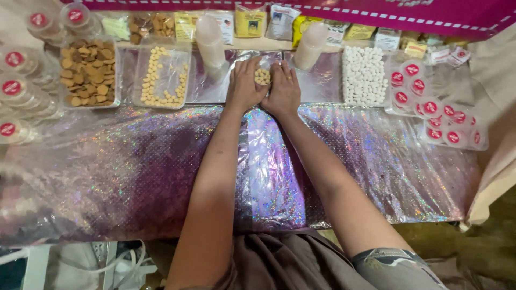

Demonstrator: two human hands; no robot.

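Observation:
My left hand [243, 87] and my right hand [283, 91] are pressed together at the far side of the table. Between their fingers they hold a small round clear container [262, 76] filled with small pale yellow sweets. Both hands rest over a sheet of silver foil [212, 88]. A tray of the same pale yellow sweets [160, 78] lies to the left of my left hand.
A tray of brown sweets [89, 72] sits far left, a tray of white balls [364, 75] to the right. Two pale plastic bottles [210, 42] [310, 45] stand behind my hands. Lidded round containers with red labels [432, 107] are stacked at both sides. A glittery holographic sheet [161, 161] covers the table.

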